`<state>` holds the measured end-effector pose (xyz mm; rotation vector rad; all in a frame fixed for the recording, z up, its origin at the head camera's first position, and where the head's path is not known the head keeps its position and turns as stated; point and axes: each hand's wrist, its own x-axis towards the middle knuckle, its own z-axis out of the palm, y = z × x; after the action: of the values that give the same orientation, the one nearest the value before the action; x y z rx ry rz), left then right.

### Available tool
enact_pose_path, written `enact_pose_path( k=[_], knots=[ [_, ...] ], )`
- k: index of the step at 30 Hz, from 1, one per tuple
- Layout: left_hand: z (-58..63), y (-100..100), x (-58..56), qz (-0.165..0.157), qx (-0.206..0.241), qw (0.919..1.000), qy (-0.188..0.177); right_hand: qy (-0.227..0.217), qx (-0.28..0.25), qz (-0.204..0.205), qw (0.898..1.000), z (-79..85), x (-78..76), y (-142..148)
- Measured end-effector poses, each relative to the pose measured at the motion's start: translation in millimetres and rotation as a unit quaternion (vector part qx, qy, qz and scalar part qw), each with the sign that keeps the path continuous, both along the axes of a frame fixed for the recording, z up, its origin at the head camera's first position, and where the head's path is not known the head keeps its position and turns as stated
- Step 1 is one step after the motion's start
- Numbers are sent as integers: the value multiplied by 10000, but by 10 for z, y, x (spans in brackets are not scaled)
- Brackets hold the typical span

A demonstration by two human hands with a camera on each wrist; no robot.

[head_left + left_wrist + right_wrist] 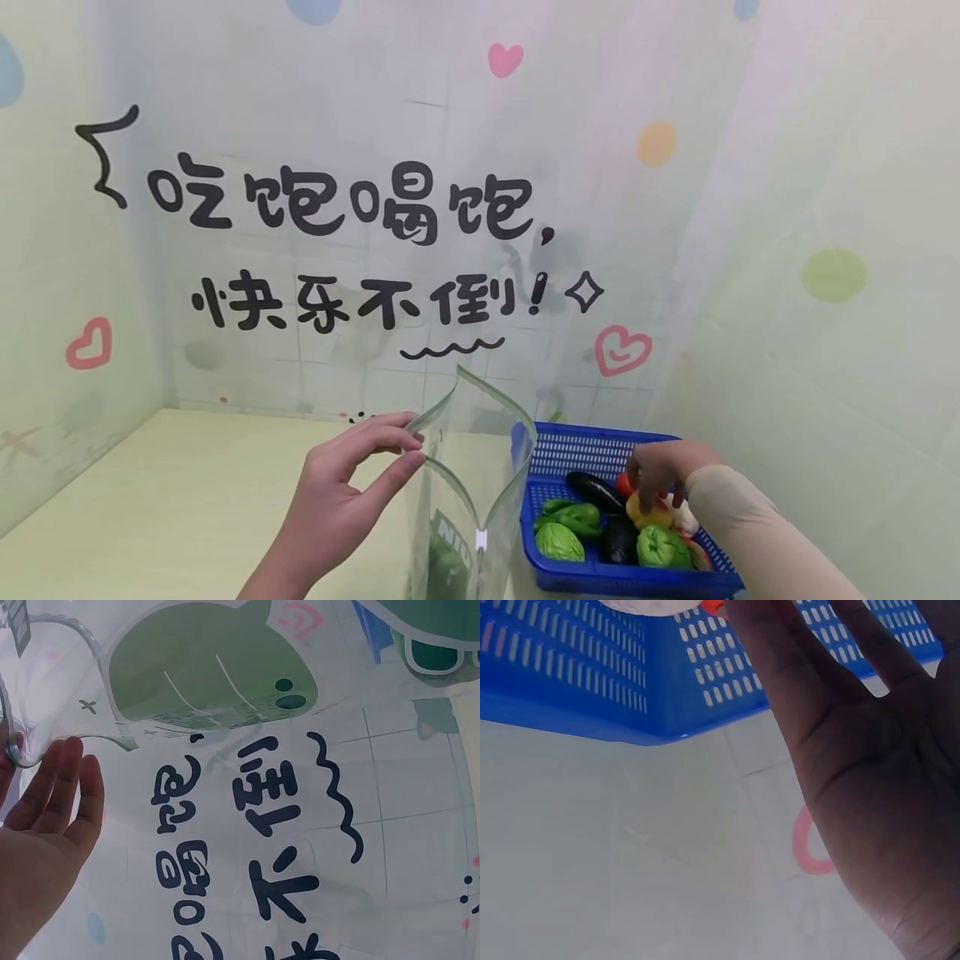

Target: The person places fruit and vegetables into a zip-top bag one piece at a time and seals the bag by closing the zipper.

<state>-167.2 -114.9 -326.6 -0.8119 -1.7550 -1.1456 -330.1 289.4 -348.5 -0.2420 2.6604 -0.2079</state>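
A clear zip bag (495, 483) with green printing and a white slider stands with its mouth wide apart. My left hand (337, 483) pinches the left edge of its mouth between thumb and fingers; in the left wrist view the hand (56, 810) is at the bag's rim. My right hand (667, 467) reaches down into a blue basket (600, 579), its fingers over a yellow-orange vegetable (650, 511). Its fingertips run out of the right wrist view, where the palm (885, 772) shows and the fingers look extended and spread.
Also in the basket are an eggplant (595, 490), green peppers (567, 518), a round green vegetable (560, 543), another green one (662, 547), a dark oval one (619, 540), a red one (623, 483) and a whitish one (686, 521). Printed wall sheeting (337, 108) rises behind the pale table (187, 500).
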Motion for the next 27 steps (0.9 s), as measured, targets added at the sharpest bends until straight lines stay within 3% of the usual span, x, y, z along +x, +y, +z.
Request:
enact_pose_path(
  k=[8, 16, 27],
  knots=[
    [56, 19, 57, -29, 10, 10000, -50, -448, -611, -90, 9971, -59, -32, 60],
    [-25, -4, -13, 0, -16, 10000, -85, -410, -465, 30, 9981, -63, -42, 47],
    [-4, 9, 1, 16, -22, 10000, -9, -173, -400, 86, 9990, 152, -27, -69]
  ],
)
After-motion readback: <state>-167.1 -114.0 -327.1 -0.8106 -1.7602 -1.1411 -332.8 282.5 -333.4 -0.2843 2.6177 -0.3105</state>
